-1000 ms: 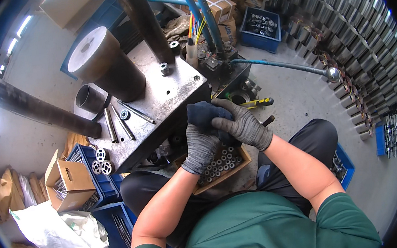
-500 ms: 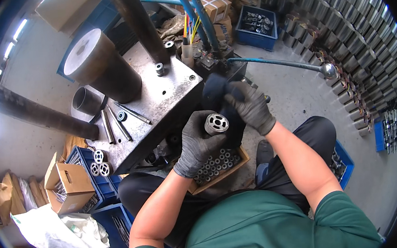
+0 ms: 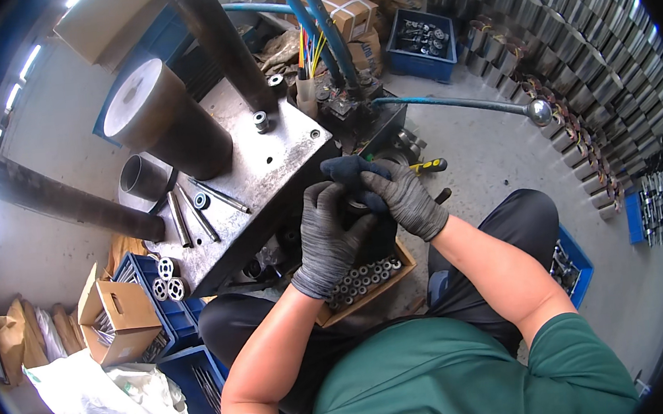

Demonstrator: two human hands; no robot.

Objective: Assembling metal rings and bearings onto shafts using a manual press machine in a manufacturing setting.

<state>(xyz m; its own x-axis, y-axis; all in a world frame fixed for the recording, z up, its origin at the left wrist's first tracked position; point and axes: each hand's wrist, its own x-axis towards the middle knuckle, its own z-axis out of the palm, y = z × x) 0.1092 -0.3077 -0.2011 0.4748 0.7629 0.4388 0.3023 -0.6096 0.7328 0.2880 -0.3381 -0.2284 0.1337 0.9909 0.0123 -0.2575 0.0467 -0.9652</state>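
Note:
My left hand (image 3: 329, 243), in a grey knit glove, is closed around a round metal part with slots in its end face. Only a sliver of that part shows now between the hands. My right hand (image 3: 412, 199), gloved alike, grips a dark blue cloth (image 3: 346, 171) and presses it over the top of the part. Below both hands is an open wooden-looking box (image 3: 408, 261) holding several small metal rings (image 3: 361, 277). Three slotted round parts (image 3: 168, 286) like the held one sit on the blue crate at left.
A steel press table (image 3: 273, 182) at left bears a large metal cylinder (image 3: 168, 123), rods (image 3: 198, 212) and small rings. A blue lever with a ball end (image 3: 538, 112) reaches right. Metal tubes (image 3: 573, 64) are stacked at far right. A yellow-handled tool (image 3: 431, 165) lies beyond my right hand.
My right hand has brought the cloth down and left onto the round part, covering its slotted face. The left hand still holds the part, and the view has shifted slightly.

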